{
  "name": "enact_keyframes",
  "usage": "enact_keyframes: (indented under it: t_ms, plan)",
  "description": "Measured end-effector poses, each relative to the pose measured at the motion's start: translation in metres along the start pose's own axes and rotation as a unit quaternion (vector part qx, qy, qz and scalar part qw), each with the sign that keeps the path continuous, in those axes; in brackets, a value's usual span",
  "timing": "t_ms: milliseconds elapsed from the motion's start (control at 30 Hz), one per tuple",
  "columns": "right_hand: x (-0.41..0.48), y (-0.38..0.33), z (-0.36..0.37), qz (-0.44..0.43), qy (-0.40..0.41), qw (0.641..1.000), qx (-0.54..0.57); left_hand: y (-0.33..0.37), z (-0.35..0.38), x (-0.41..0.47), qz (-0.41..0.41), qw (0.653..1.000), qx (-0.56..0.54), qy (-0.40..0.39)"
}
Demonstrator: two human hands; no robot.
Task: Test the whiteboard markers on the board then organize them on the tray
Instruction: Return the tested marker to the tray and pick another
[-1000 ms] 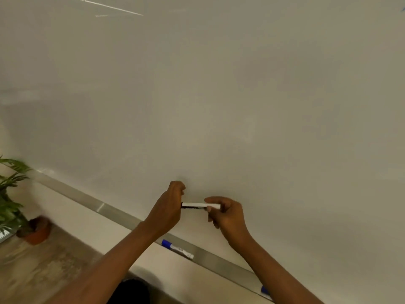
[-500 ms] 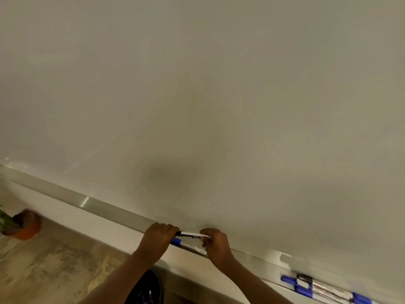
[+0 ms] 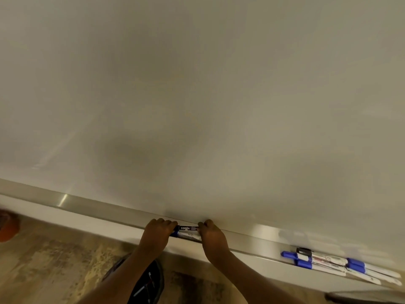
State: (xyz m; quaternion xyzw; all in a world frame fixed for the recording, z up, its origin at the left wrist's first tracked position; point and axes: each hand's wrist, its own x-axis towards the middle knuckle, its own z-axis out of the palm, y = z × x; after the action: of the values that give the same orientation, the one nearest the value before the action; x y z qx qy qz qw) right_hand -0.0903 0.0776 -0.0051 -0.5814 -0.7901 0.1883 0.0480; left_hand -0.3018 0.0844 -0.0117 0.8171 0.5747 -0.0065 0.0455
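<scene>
The white board (image 3: 197,95) fills most of the view, with its metal tray (image 3: 98,207) running along the bottom edge. My left hand (image 3: 158,232) and my right hand (image 3: 211,234) hold the two ends of a black-capped marker (image 3: 188,228), level just above the tray. A blue-capped marker (image 3: 186,235) lies in the tray right under it, partly hidden by my fingers. Several more markers (image 3: 324,263), blue and black capped, lie together in the tray at the right.
Below the tray is a white wall strip and a worn brown floor (image 3: 54,266). An orange plant pot (image 3: 7,227) shows at the left edge. A dark shoe (image 3: 149,284) is between my forearms.
Both hands have lowered the black marker from in front of the board down to the tray, over the blue marker. The view tilted down and right, bringing the marker group into sight.
</scene>
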Motion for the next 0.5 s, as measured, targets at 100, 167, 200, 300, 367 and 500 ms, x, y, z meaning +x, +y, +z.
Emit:
enact_keyframes:
  t_ms: [100,167,200,300,367,500]
  plan:
    - [0.003,0.002,0.006,0.001,0.016,0.999,-0.029,0.002,0.001,0.001,0.003,1.000,0.008,0.008]
    - [0.001,0.004,0.006,0.000,0.016,0.999,-0.050,0.001,0.002,0.003,0.001,1.000,0.005,0.027]
    - [-0.001,0.006,0.005,-0.001,0.018,0.998,-0.062,0.001,0.003,0.003,0.000,0.999,0.006,0.036]
    - [-0.009,0.017,0.003,0.002,0.027,0.996,-0.082,0.007,0.005,0.004,0.024,0.996,0.040,0.071]
    - [-0.016,0.027,0.001,0.007,0.030,0.995,-0.094,0.016,0.004,0.005,0.060,0.993,0.071,0.079]
    - [-0.035,0.048,-0.009,0.012,0.069,0.992,-0.101,0.055,-0.010,0.015,0.141,0.980,0.098,0.097]
